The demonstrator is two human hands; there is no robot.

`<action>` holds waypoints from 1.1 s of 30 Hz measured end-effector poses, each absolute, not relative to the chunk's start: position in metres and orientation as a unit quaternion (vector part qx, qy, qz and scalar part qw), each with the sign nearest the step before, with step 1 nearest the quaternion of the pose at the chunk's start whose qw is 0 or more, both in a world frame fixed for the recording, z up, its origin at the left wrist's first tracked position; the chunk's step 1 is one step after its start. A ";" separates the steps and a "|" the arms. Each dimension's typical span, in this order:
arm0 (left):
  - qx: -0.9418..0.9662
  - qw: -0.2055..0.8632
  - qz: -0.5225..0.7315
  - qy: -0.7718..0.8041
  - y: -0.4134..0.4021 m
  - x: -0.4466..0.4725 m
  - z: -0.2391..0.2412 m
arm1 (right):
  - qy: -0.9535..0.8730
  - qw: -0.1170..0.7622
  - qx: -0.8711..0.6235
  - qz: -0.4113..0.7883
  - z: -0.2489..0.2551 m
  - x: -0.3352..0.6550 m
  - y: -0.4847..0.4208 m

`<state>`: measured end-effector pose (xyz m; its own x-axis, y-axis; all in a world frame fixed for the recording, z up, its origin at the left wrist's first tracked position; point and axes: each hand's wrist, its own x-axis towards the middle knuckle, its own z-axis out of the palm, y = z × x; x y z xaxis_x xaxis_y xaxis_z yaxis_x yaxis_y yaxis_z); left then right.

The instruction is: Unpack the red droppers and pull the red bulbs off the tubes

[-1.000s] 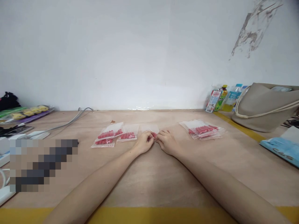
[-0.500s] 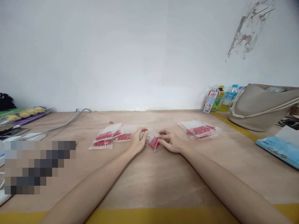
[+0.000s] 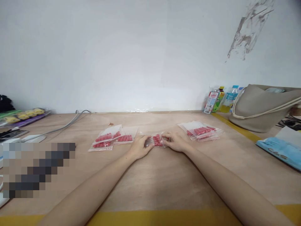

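Note:
Between my two hands is a clear plastic zip bag [image 3: 158, 140] with small red pieces inside, too small to name. My left hand [image 3: 141, 146] grips its left end, thumb in front and fingers behind. On the opposite end, the fingers of my right hand [image 3: 174, 141] pinch the bag's edge. Left of my left hand lie similar bags of red pieces, a nearer group [image 3: 103, 139] and one beside it [image 3: 125, 137]. A further overlapping stack of such bags [image 3: 201, 130] rests to the right, beyond my right hand.
A grey bag with a rope handle [image 3: 263, 108] stands at the right, beside bottles [image 3: 228, 99] and a carton [image 3: 211, 102]. A blue packet [image 3: 279, 150] lies nearer. At the left are a grey cable [image 3: 68, 125] and yellow items in a package [image 3: 25, 116].
The zip bag has turned from slanted to lying sideways between my hands. My left hand has shifted its hold, lower on the bag's left end; my right hand has moved slightly.

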<state>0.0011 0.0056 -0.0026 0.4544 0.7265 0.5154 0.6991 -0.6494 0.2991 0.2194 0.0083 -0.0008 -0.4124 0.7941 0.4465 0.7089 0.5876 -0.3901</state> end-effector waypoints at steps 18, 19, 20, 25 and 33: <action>0.857 0.022 0.308 0.414 0.004 0.000 0.000 | -0.739 0.371 -0.441 0.349 -0.005 0.210 0.012; 0.856 0.021 0.308 0.416 0.004 0.000 0.000 | -0.736 0.372 -0.444 0.350 -0.006 0.210 0.013; 0.854 0.020 0.308 0.418 0.004 0.000 0.000 | -0.734 0.372 -0.449 0.348 -0.006 0.209 0.013; 0.850 0.023 0.314 0.423 0.004 0.000 -0.002 | -0.734 0.351 -0.492 0.310 -0.001 0.209 0.012; 0.849 0.034 0.317 0.422 0.005 -0.001 -0.002 | -0.743 0.338 -0.450 0.362 0.003 0.208 0.009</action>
